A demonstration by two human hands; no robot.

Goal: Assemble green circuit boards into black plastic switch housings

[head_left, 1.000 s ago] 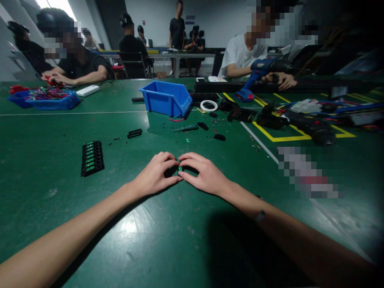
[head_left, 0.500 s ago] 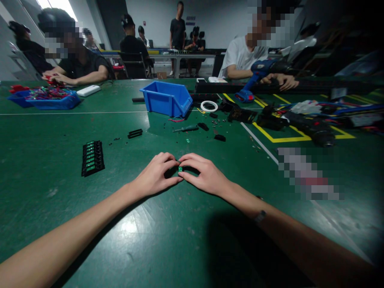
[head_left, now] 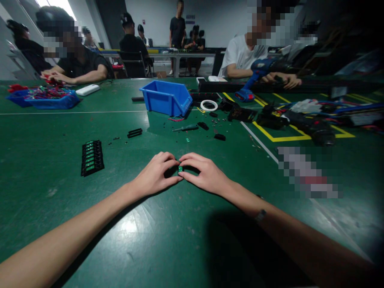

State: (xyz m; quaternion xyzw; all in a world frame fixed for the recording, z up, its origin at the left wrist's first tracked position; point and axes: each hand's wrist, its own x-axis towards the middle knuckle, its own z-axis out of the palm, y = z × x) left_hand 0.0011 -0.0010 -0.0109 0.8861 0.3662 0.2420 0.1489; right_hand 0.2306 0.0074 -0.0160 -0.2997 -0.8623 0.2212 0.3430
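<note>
My left hand [head_left: 156,174] and my right hand [head_left: 204,174] rest together on the green table [head_left: 60,188], fingertips meeting. Both pinch one small part [head_left: 180,169], black with a green face, mostly hidden by the fingers. A row of several finished black-and-green parts [head_left: 92,157] lies to the left of my hands. Farther back lie a small black part [head_left: 135,133] and a screwdriver [head_left: 186,128].
A blue bin [head_left: 166,98] stands at the back centre, with a white tape ring [head_left: 209,105] and loose black pieces [head_left: 219,137] beside it. A blue tray of wires [head_left: 45,98] sits far left. Tools and cables [head_left: 312,120] fill the right. Other people sit across the table.
</note>
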